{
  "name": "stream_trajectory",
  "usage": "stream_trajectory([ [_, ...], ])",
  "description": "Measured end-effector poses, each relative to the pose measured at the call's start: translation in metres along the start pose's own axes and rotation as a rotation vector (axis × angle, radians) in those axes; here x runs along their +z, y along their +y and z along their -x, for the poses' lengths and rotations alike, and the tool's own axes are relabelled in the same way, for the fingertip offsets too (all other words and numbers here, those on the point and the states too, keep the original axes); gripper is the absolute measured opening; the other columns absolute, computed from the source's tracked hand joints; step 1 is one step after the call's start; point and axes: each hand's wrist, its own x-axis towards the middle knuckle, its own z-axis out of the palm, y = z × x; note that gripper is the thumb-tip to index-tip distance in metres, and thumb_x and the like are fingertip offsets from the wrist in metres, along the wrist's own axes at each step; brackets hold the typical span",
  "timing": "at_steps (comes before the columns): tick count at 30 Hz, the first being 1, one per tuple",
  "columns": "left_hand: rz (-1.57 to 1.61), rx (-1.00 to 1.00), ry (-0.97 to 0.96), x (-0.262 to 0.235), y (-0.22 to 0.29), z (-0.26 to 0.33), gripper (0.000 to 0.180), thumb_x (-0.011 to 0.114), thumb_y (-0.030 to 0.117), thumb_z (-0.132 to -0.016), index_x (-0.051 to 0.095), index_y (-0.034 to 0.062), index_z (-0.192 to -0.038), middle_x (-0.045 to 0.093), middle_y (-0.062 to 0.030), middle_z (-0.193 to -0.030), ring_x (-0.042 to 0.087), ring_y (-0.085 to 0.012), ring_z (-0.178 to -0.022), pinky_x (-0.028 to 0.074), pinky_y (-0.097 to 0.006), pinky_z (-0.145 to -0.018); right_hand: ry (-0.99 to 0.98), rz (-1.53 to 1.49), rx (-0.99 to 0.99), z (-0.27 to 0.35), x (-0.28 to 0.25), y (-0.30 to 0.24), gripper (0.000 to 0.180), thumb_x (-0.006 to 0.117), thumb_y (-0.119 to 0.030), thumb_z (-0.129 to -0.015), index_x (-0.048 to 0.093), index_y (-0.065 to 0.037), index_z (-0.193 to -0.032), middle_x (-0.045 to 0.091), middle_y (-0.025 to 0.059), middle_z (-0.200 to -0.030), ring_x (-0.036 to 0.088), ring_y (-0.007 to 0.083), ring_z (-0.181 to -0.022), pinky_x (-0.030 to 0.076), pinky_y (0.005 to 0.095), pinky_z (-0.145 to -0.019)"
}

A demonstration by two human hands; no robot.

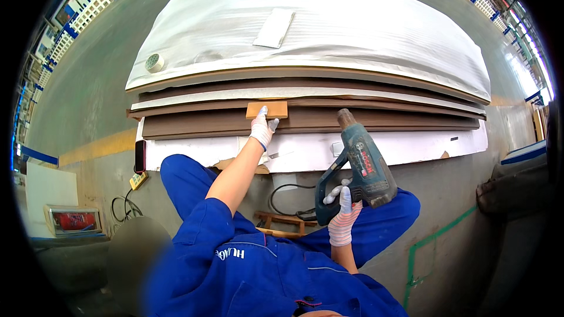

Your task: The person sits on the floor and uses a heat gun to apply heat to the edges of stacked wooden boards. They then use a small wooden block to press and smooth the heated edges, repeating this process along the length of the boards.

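Workshop, grey floor (88,82); low stack of brown panels (352,123), foam sheet (364,29) over its top, tape roll (154,63) by the left end. Risk, as I judge it: if the heat gun (369,164) is running (cannot tell), its nozzle (346,118), angled at the stack's near edge, could scorch a panel face or the glove if it drifts left. Slack cord (272,199) by the legs could snag, too. Left hand (262,129) closed, thumb over a tan block (280,109) at the near edge, left of middle. Right hand (345,216) curled round the gun's handle, right of middle; grip firmness unclear.
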Motion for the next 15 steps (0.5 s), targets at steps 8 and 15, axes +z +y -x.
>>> stream_trajectory([
  [8,-0.055,0.043,0.089,0.0100,0.0008,-0.0029,0.035,0.072,0.030,-0.080,0.054,0.0162,-0.107,0.061,-0.0029,-0.093,0.060,-0.0193,-0.072,0.053,-0.024,-0.046,0.052,-0.027,-0.011,-0.0049,-0.0027,-0.0031,0.026,0.061,-0.017,-0.090,0.050,-0.001,-0.108,0.057,0.0059,-0.072,0.053,0.0142,-0.058,0.049,0.0291,-0.057],
  [15,-0.005,0.025,0.013,0.0060,0.0002,-0.0088,0.034,0.073,0.031,-0.079,0.055,0.0187,-0.105,0.061,-0.0015,-0.093,0.059,-0.0173,-0.073,0.052,-0.023,-0.045,0.064,-0.018,0.042,-0.0082,-0.0034,0.0020,0.025,0.060,-0.017,-0.091,0.050,-0.001,-0.108,0.056,0.0068,-0.072,0.053,0.0144,-0.058,0.048,0.0293,-0.057],
])
